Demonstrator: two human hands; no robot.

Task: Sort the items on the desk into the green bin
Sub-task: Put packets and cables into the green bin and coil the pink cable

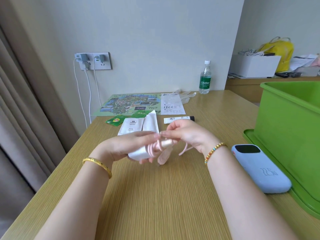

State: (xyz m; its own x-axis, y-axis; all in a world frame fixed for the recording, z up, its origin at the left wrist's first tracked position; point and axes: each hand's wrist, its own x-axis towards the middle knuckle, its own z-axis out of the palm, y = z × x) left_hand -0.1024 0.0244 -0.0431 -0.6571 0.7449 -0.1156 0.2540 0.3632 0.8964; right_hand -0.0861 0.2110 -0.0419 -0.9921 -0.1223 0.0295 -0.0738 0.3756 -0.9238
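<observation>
Both hands together above the middle of the desk [155, 196]. Left hand [124, 148] gripping a white charger [138, 153] wrapped with pink cable [155, 148]; right hand [187, 135] pinching the cable. Blue power bank [259, 168] near right, touching the green bin [285, 135].

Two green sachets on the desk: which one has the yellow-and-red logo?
The left green sachet, at the desk's left edge beside the white packet. The other green sachet, farther right and back, shows no such logo.

green bin [285, 129], pink cable [153, 148] — blue power bank [259, 168]
</observation>
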